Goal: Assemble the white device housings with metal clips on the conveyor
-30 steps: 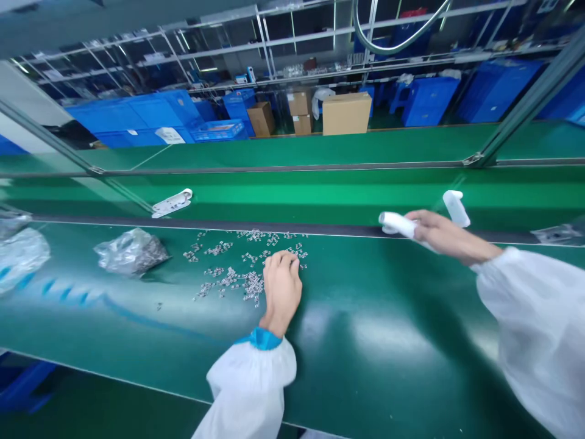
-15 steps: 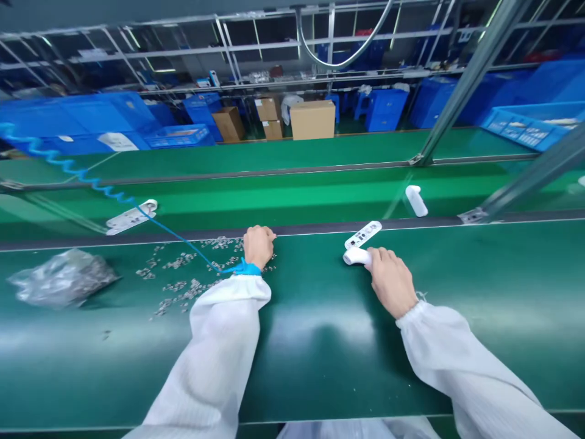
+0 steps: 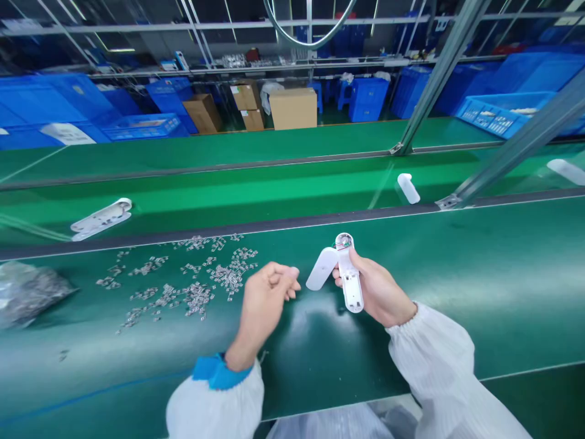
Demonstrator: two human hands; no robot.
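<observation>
My right hand (image 3: 381, 289) grips an elongated white plastic housing (image 3: 352, 288), its hollow inner side facing up. A rounded white cover (image 3: 321, 269) hangs out at an angle from its left, and thin coloured wires show near the top of the housing. Just left of the cover is my left hand (image 3: 265, 296), thumb and fingertips pinched together; whatever is between them is too small to make out. A blue wrist strap (image 3: 222, 371) circles that wrist. Small metal pieces (image 3: 231, 274) lie scattered on the green work surface (image 3: 301, 366) left of this hand.
A clear plastic bag (image 3: 31, 292) of small pieces lies at far left. Beyond the dark ledge, an opened white housing (image 3: 103, 218) and a white shell (image 3: 408, 188) rest on the green belt (image 3: 256, 198). A slanted metal post (image 3: 441, 73) rises at right.
My left hand has come back from the scattered pieces toward the housing, fingers pinched. My right hand has lifted and turned the housing, drawing it nearer. The view has shifted right.
</observation>
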